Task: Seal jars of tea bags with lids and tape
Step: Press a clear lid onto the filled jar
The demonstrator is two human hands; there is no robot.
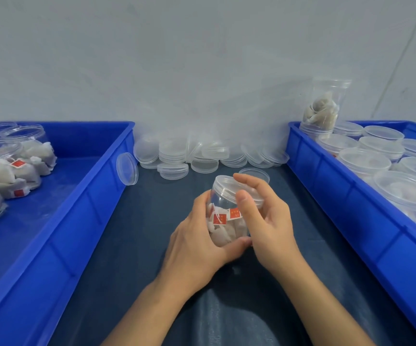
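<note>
A clear plastic jar (223, 208) holding tea bags with red tags is tilted away from me over the dark table, in the middle of the view. My left hand (197, 238) grips the jar's body from the left and below. My right hand (261, 216) curls its thumb and fingers around the clear lid (226, 184) sitting on the jar's mouth. No tape is visible.
A pile of loose clear lids (189, 153) lies against the back wall. The blue bin on the left (82, 216) holds open jars of tea bags. The blue bin on the right (346, 196) holds lidded jars, one stacked upside down (324, 108).
</note>
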